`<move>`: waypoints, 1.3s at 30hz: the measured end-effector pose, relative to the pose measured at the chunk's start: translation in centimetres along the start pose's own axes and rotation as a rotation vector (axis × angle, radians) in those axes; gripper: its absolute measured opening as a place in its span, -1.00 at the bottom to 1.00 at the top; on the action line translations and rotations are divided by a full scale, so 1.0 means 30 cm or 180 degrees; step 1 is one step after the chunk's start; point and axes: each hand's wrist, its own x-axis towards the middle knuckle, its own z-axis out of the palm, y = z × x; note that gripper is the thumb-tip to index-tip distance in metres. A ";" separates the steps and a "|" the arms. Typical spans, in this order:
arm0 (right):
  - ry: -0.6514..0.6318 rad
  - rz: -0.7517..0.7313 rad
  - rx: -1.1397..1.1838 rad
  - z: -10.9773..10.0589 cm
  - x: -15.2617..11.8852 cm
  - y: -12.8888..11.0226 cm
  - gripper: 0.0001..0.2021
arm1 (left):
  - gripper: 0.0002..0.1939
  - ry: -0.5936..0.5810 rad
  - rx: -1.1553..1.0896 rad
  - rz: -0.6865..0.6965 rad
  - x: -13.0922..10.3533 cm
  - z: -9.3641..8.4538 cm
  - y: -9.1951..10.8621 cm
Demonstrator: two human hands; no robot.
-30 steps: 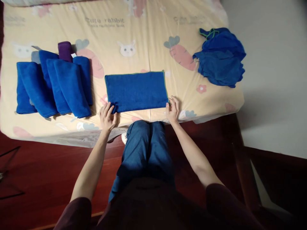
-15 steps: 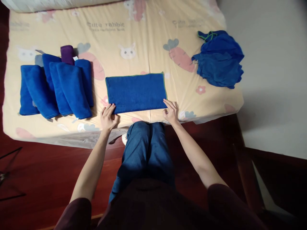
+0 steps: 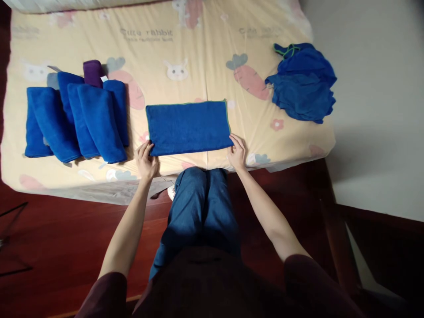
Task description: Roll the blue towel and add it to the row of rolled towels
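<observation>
A blue cloth point(image 3: 188, 126) with thin green edging lies flat as a wide rectangle near the bed's front edge. My left hand point(image 3: 146, 160) pinches its near left corner, fingers closed on the fabric. At the near right corner, my right hand point(image 3: 237, 152) has its fingertips closed on the cloth in the same way. The cloth's near edge runs between both hands, just beyond my knees.
The bed sheet point(image 3: 198, 57) has a rabbit and carrot print. Several folded blue cloths point(image 3: 101, 121) lie at the left with a purple one point(image 3: 92, 73) behind. A crumpled blue pile point(image 3: 303, 86) sits at the right beside a pale wall point(image 3: 374, 97).
My left hand has shifted slightly left, from resting on the cloth to gripping its corner. My right hand has moved slightly right and now grips the other near corner.
</observation>
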 end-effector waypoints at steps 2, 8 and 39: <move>0.0010 0.0039 0.0126 0.002 -0.001 0.000 -0.38 | -0.56 0.0030 -0.0093 -0.0013 0.000 0.002 -0.003; 0.0077 -0.0057 0.0138 0.006 -0.009 0.007 -0.45 | -0.55 0.0003 -0.0110 -0.0103 0.005 0.004 -0.003; 0.0376 0.0052 0.0314 -0.012 -0.026 0.000 -0.73 | -0.71 0.0215 -0.0070 -0.0106 -0.024 0.018 -0.043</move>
